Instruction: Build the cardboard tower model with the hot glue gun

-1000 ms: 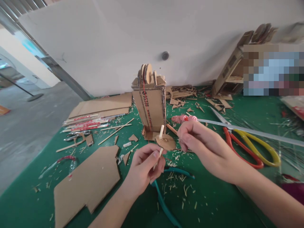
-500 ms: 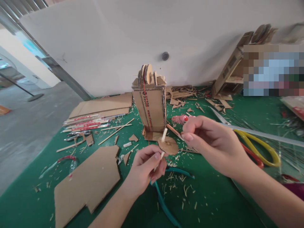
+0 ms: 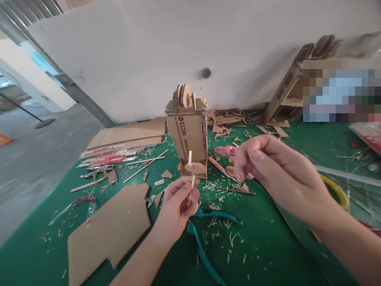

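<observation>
My left hand (image 3: 180,202) pinches a thin wooden stick (image 3: 189,159) that stands nearly upright. A round cardboard disc (image 3: 195,168) is threaded on the stick just above my fingertips, seen almost edge-on. My right hand (image 3: 258,167) is raised at the right with its fingers curled; what they hold, if anything, is hidden. Behind its fingertips lies a pink tool with a pointed tip (image 3: 223,151), partly covered by the hand. Beyond the disc stands a tall cardboard box model (image 3: 192,135), with several cardboard wheels (image 3: 183,95) on an axle at its top and a red string down its front.
Cut cardboard (image 3: 113,226), wrapped sticks (image 3: 110,153) and flat sheets (image 3: 127,133) lie left. Teal-handled pliers (image 3: 205,254) rest in front among wood shavings. Yellow-handled scissors (image 3: 336,190) are partly behind my right arm. A second cardboard model (image 3: 285,91) stands far right beside a blurred-out area.
My left hand has moved left with the stick and disc, and the disc has tipped edge-on. My right hand has come slightly closer, covering more of the scissors.
</observation>
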`<state>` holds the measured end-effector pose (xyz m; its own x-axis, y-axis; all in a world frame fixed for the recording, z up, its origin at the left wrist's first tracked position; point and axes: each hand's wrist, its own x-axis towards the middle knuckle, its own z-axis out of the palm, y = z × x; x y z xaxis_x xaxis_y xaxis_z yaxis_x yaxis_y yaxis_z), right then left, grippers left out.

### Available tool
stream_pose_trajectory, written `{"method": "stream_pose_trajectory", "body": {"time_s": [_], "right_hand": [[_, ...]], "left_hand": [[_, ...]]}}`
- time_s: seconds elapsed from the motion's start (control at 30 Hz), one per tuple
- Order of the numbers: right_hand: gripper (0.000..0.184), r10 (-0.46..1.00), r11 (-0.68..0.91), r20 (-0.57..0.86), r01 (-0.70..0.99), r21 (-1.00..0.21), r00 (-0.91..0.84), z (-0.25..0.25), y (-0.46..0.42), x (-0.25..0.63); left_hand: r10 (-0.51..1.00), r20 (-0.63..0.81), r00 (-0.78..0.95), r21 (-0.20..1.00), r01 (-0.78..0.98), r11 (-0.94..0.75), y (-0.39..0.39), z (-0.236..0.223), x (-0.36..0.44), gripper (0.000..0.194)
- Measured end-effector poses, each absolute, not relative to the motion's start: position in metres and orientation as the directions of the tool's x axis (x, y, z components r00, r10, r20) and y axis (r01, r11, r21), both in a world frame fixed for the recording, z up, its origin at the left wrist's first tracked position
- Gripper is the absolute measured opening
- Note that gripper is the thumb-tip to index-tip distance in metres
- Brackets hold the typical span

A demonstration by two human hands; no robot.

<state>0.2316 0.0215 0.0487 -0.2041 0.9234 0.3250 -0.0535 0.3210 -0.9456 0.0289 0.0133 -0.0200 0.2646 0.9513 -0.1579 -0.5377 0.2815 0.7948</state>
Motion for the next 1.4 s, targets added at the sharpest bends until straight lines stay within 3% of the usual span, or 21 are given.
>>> {"method": "stream_pose_trajectory", "body": {"time_s": [0.1,0.33,0.57,0.7,0.83,0.93,1.03,1.1,1.27,1.4], "right_hand": [[0.017,0.926,0.307,0.325,-0.119,-0.944,-0.194,0.053,0.022,0.239],[0.022,0.923,0.331,0.343,-0.095,-0.939,-0.173,0.059,0.022,0.249],[0.038,0.861,0.505,0.486,0.137,-0.852,-0.151,0.060,0.016,0.253],[0.022,0.844,0.532,0.504,0.174,-0.828,-0.183,0.065,0.011,0.258],[0.011,0.875,0.479,0.447,0.204,-0.854,-0.183,0.057,0.006,0.261],[0.011,0.904,0.409,0.358,0.236,-0.881,-0.232,0.035,-0.001,0.261],[0.013,0.936,0.284,0.175,0.359,-0.889,-0.307,0.005,-0.008,0.263],[0.017,0.949,0.253,0.146,0.394,-0.884,-0.280,-0.012,-0.011,0.265],[0.025,0.951,0.281,0.148,0.556,-0.782,-0.273,-0.032,-0.010,0.265],[0.039,0.895,0.446,0.289,0.673,-0.590,-0.339,-0.036,-0.009,0.263]], "left_hand": [[0.957,-0.193,0.216,0.772,-0.569,0.284,0.016,-0.020,0.028,0.014],[0.963,-0.203,0.176,0.779,-0.566,0.268,0.018,-0.023,0.027,0.014],[0.966,-0.211,0.150,0.795,-0.549,0.259,0.019,-0.020,0.027,0.013],[0.966,-0.223,0.131,0.793,-0.551,0.258,0.020,-0.020,0.027,0.014],[0.974,-0.201,0.108,0.805,-0.548,0.227,0.020,-0.019,0.027,0.015],[0.979,-0.177,0.100,0.815,-0.543,0.203,0.019,-0.017,0.028,0.014],[0.984,-0.149,0.099,0.827,-0.533,0.179,0.019,-0.018,0.028,0.013],[0.986,-0.132,0.099,0.837,-0.522,0.164,0.020,-0.020,0.028,0.012],[0.989,-0.095,0.118,0.861,-0.489,0.141,0.021,-0.024,0.027,0.012],[0.988,-0.092,0.122,0.874,-0.465,0.139,0.020,-0.024,0.029,0.013]]}}
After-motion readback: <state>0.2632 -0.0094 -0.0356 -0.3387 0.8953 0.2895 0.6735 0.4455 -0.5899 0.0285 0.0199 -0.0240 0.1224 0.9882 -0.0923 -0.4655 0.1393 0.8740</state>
